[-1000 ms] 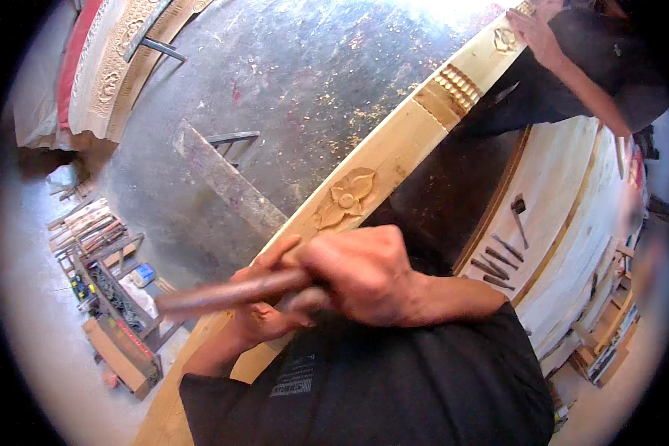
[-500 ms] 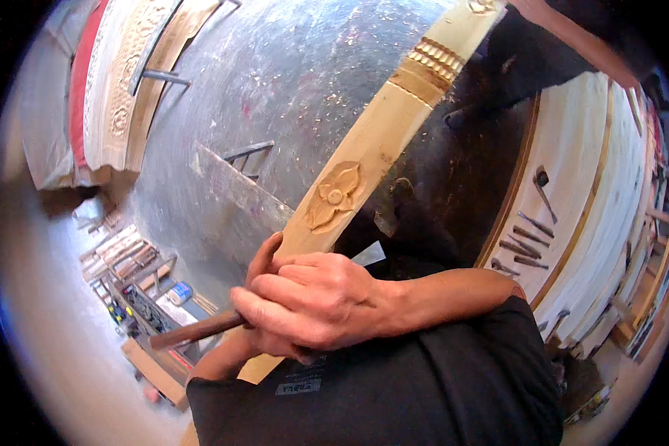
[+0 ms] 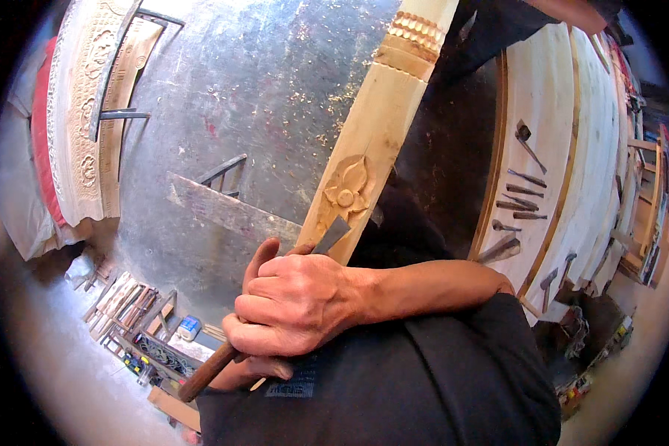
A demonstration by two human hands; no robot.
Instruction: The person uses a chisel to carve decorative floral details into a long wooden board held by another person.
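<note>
My right hand is closed around the wooden handle of a flat chisel. The handle's end points to the lower left. Its flared metal blade emerges beyond the little-finger side, over a long pale wooden board. A carved flower lies just past the blade, with a beaded band further up the board. My left hand is mostly hidden behind the right; a raised finger seems to belong to it, and its forearm shows at the lower left. What it holds is not visible.
Several carving tools lie on pale planks at right. Carved panels stand at upper left. A narrow bench is on the floor behind the board. A person's limb and dark clothing show at upper right.
The chisel has turned in my right hand: its handle end dropped and its blade swung from beside the wrist to over the board. The view has also shifted.
</note>
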